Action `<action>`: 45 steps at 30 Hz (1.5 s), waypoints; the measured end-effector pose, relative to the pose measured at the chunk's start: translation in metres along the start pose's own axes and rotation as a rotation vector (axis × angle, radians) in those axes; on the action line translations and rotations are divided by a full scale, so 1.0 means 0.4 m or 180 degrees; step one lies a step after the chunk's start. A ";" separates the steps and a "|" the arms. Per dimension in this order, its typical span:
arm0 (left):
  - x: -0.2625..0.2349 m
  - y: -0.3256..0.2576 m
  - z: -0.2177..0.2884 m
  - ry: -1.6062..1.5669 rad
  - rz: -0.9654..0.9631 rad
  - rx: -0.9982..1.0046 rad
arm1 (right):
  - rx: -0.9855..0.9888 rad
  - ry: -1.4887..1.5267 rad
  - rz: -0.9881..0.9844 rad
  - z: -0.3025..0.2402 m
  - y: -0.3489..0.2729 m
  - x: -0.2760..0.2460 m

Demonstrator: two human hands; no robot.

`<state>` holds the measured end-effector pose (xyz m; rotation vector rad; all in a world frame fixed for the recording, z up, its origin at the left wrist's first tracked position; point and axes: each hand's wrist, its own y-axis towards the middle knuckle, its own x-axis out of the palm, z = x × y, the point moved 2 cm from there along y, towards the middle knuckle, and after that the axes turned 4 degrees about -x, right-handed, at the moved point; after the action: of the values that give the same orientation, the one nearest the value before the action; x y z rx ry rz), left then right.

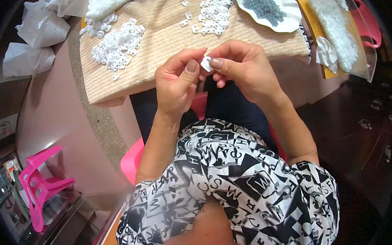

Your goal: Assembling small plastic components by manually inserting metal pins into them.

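Observation:
Just past the near edge of the cloth-covered table, my two hands meet over my lap. Thumb and forefinger of my right hand (246, 69) pinch a small white plastic piece (206, 64), flat and with an opening in it. My left hand (177, 78) is closed right beside that piece, its thumb bent over the curled fingers; whatever lies between them is too small or hidden to name. Beyond the hands, a loose pile of similar white pieces (120, 43) covers the left part of the table. More white pieces (215, 13) lie close together in a patch farther back.
A white scalloped plate (291, 24) of small dark grey pins or screws stands at the back right. Clear bins with white parts (334, 34) flank the table. White bags (42, 25) are at far left, a pink plastic stool (44, 180) at lower left.

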<state>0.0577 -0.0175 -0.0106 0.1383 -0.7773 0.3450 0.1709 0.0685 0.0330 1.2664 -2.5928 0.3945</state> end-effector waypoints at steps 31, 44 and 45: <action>-0.020 0.011 -0.011 -0.0371 -0.0212 -0.0444 | -0.0048 -0.0284 0.0204 -0.005 0.002 0.005; -0.014 -0.004 0.030 -0.0054 0.0108 -0.0076 | -0.0823 -0.0273 0.0412 -0.156 0.060 -0.032; -0.012 -0.008 0.033 -0.0055 0.0153 -0.0075 | -0.0787 -0.0261 0.0389 -0.155 0.058 -0.022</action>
<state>0.0470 -0.0250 -0.0048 0.1006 -0.8023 0.3805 0.1630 0.1094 0.0850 1.0655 -2.6934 0.0397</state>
